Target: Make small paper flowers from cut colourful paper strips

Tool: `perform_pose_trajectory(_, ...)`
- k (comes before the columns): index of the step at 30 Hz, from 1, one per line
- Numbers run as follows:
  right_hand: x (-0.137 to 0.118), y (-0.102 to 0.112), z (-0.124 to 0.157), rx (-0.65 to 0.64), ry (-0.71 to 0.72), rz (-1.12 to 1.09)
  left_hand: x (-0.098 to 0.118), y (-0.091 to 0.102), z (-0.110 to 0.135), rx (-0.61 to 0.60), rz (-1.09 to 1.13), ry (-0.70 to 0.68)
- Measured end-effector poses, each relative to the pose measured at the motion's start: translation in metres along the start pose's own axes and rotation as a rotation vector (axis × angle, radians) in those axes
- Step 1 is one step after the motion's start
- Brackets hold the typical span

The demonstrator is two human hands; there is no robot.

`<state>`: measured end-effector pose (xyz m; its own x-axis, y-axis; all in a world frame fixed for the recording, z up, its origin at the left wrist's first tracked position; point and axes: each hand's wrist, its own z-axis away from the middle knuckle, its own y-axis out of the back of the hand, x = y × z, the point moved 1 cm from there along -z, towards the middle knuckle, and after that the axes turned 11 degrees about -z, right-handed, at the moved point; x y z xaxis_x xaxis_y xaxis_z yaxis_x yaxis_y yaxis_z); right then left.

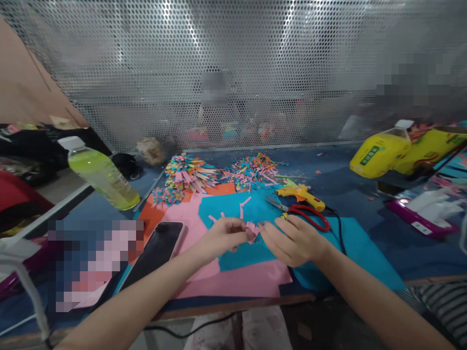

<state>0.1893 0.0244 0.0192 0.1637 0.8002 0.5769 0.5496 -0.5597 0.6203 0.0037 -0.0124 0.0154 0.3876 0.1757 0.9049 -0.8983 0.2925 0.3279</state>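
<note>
My left hand [231, 232] pinches a small folded piece of pink paper [252, 226] between thumb and fingertips, above a blue paper sheet [222, 206]. My right hand [294, 239] has its fingers curled, the fingertips at the right edge of the same pink piece. A small yellow bit [284, 216] shows by its upper fingers; what it is I cannot tell. Several narrow pink paper strips [241, 211] lie on the blue sheet. Red-handled scissors [310, 216] and a yellow glue gun [304, 195] rest just beyond my right hand.
Behind lie a layered fringed-paper piece [189, 172] and a heap of paper clippings [251, 171]. A phone [156, 253] and a drink bottle [104, 175] are at left. Yellow jugs [381, 153] and a purple tissue pack [419, 218] stand right. Perforated metal [233, 116] borders the table's back.
</note>
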Motion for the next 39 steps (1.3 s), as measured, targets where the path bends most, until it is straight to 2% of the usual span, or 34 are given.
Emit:
perform_pose_trajectory(4, 0.0, 0.003, -0.001, -0.054, 0.009, 0.004, -0.001, 0.001, 0.0, -0.014, -0.005, -0.016)
perform_pose_trajectory(7, 0.0, 0.0, 0.0, -0.036, -0.033, -0.089, 0.001, 0.004, 0.0, -0.018, 0.03, -0.03)
perform_pose_trajectory(9, 0.002, -0.006, 0.001, -0.021, -0.139, -0.23, 0.002, 0.007, 0.0, 0.073, 0.062, -0.085)
perform_pose_trajectory(12, 0.004, -0.016, 0.002, -0.003, -0.371, -0.598, 0.004, 0.012, 0.001, 0.308, 0.027, -0.279)
perform_pose_trajectory(14, 0.005, -0.02, 0.002, 0.049, -0.528, -0.846, 0.004, 0.013, 0.002, 0.399, -0.034, -0.403)
perform_pose_trajectory(17, 0.004, -0.021, -0.001, 0.134, -0.736, -1.045, 0.004, 0.011, 0.005, 0.396, -0.107, -0.51)
perform_pose_trajectory(21, 0.005, -0.018, -0.005, 0.088, -0.9, -1.197, 0.003, 0.007, 0.006, 0.335, -0.192, -0.554)
perform_pose_trajectory(28, 0.006, -0.022, -0.001, -0.014, -0.994, -1.366, 0.001, 0.005, 0.003, 0.32, -0.18, -0.535)
perform_pose_trajectory(39, 0.005, -0.027, 0.001, 0.037, -0.921, -1.302, 0.003, 0.004, 0.001, 0.277, -0.079, -0.471)
